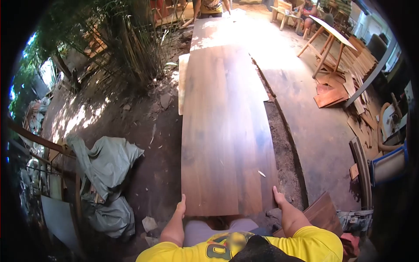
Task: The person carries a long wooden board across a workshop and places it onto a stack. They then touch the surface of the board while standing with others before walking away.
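A long brown plywood sheet stretches away from me, level above the dirt ground. My left hand grips its near left corner. My right hand grips its near right corner. Another person stands at the sheet's far end and holds it there; only their torso and arms show. A second, paler board lies under the sheet on its left side.
Grey sacks lie on the dirt at my left, beside bamboo stems. A concrete floor runs along the right, with a trestle table, stacked wood offcuts and a seated person far back.
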`<state>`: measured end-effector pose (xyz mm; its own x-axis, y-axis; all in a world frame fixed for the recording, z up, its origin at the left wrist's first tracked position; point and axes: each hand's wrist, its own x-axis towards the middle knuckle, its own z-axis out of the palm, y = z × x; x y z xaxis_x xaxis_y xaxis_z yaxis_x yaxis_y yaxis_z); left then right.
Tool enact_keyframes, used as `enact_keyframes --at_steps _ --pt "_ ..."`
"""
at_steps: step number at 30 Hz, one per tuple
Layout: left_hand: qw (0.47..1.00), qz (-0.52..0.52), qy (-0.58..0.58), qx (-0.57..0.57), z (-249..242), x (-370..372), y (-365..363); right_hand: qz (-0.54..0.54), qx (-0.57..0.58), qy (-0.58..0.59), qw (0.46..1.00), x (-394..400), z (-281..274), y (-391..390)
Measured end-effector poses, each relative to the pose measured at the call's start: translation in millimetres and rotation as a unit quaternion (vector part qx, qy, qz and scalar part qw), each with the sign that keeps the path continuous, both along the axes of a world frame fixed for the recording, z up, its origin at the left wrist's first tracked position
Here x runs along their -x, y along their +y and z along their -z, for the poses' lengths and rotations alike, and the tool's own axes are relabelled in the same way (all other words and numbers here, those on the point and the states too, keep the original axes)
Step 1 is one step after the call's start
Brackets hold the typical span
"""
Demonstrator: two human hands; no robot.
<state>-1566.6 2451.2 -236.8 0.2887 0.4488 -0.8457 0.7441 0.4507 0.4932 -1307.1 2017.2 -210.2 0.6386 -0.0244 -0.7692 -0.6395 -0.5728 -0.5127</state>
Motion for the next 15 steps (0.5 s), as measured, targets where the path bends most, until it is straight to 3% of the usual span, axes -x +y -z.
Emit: enact_keyframes --at_steps 5,8,11,14,15 --pt "1.000 0.005 -0.004 0.006 -35.5 3.0 17.5 -0.002 0.044 0.016 0.999 8.8 -21.8 15.4" --pt "0.998 0.006 -0.050 0.026 -36.1 14.6 39.9 -0.005 0.052 -0.011 0.999 27.9 -62.4 45.7" --pt "0.999 0.026 -0.031 0.011 -38.2 31.2 75.3 0.012 0.011 -0.001 1.000 46.0 -34.7 53.6" --pt "0.997 0.067 -0.037 -0.003 -34.8 51.1 120.8 0.021 0.000 0.000 1.000 75.8 -42.8 86.4" --pt "0.997 0.066 -0.033 -0.012 -60.0 54.4 130.2 0.017 -0.027 0.027 0.999 97.2 -88.6 115.8"
